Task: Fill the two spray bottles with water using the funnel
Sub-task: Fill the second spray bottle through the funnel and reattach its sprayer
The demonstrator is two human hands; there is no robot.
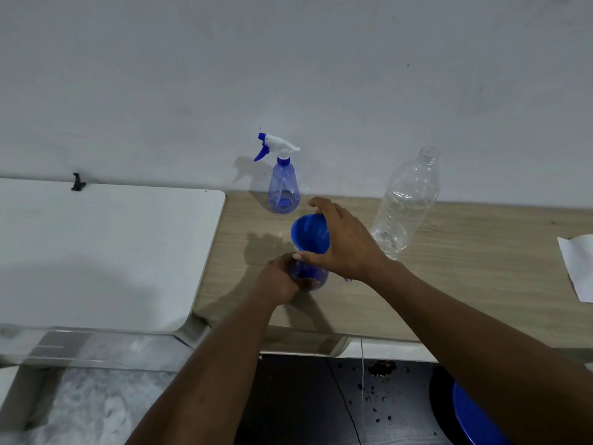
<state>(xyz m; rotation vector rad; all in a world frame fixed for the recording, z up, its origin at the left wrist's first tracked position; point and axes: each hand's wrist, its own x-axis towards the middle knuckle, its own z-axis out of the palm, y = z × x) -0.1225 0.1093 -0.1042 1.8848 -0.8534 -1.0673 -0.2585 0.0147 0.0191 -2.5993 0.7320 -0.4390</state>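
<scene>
A blue funnel (308,234) sits in the neck of a blue-tinted spray bottle (313,277) that has no spray head, near the middle of the wooden table (449,284). My right hand (343,240) grips the funnel's rim from the right, thumb at the front and fingers over the far edge. My left hand (278,279) wraps around the bottle's body from the left and hides much of it. A second spray bottle (283,187), with its white and blue trigger head on, stands upright against the wall behind. A clear, uncapped plastic bottle (405,203) stands to the right and looks nearly empty.
A white table (96,252) adjoins the wooden one on the left, with a small black clip (77,182) at its back edge. A white paper sheet (577,268) lies at the far right. Below, a dark wet floor and a blue round object (475,419).
</scene>
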